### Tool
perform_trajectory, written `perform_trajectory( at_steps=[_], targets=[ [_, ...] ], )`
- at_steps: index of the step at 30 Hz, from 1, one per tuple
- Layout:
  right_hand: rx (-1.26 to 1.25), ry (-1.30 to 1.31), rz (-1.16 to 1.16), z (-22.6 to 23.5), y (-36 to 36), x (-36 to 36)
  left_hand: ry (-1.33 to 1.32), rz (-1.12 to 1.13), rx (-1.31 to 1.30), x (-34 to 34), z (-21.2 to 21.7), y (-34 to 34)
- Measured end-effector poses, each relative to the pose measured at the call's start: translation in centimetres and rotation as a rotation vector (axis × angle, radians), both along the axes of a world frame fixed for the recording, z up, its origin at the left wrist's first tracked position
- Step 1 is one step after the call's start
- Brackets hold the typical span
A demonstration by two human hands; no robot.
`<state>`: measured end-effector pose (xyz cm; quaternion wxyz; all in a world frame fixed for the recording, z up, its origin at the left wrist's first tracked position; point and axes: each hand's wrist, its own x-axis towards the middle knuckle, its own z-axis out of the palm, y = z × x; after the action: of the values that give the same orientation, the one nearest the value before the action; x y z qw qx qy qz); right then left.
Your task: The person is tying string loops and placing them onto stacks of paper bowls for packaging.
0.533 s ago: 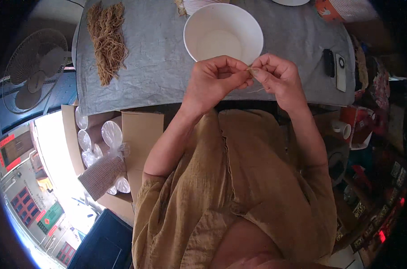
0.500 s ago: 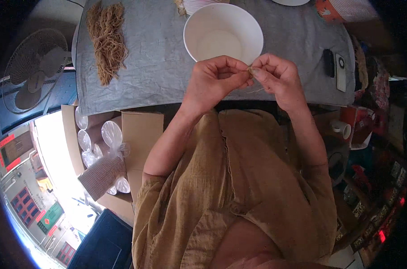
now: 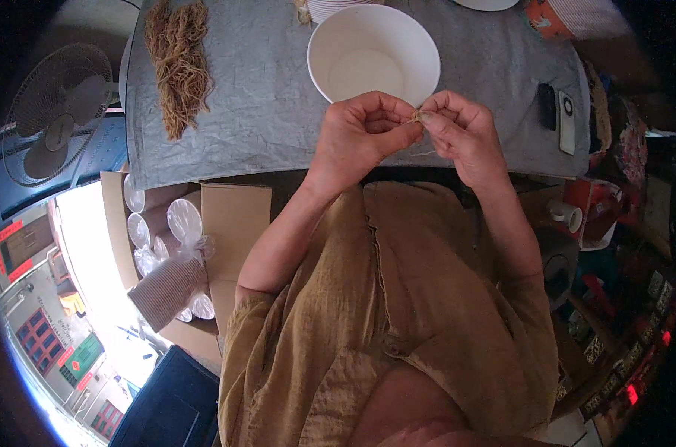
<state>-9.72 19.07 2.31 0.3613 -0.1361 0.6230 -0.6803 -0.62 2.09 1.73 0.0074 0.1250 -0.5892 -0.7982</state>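
Grip: fingertips of left hand (image 3: pixel 362 140) and right hand (image 3: pixel 463 140) pinched together on small tan strand (image 3: pixel 417 117), directly between both, neither nearer. Above bench (image 3: pixel 256 119), toward near edge, just beside white tub's (image 3: pixel 327 59) near rim. Long axis: mostly hidden, cannot tell.

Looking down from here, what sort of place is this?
Perhaps a small shop or home workroom: a grey-covered table with a bundle of brown strands, a carton of plastic-wrapped stacks, and a fan.
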Motion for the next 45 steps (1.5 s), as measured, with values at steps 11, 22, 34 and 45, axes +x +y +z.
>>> perform_trajectory(
  at_steps=[11, 22, 34, 45],
  targets=[
    [-0.055, -0.081, 0.014, -0.29, 0.18, -0.13, 0.018, -0.019, 0.119, -0.12, -0.21, -0.16],
    [-0.061, -0.086, 0.02, -0.22, 0.55, -0.16, 0.046, -0.033, 0.062, -0.14, -0.34, -0.22],
    [-0.022, -0.065, 0.043, 0.12, 0.01, 0.21, 0.049, -0.039, 0.095, -0.12, -0.47, -0.24],
    [0.001, -0.035, 0.175, 0.17, 0.48, -0.58, 0.06, -0.049, 0.038, -0.01, -0.2, -0.36]
  ],
)
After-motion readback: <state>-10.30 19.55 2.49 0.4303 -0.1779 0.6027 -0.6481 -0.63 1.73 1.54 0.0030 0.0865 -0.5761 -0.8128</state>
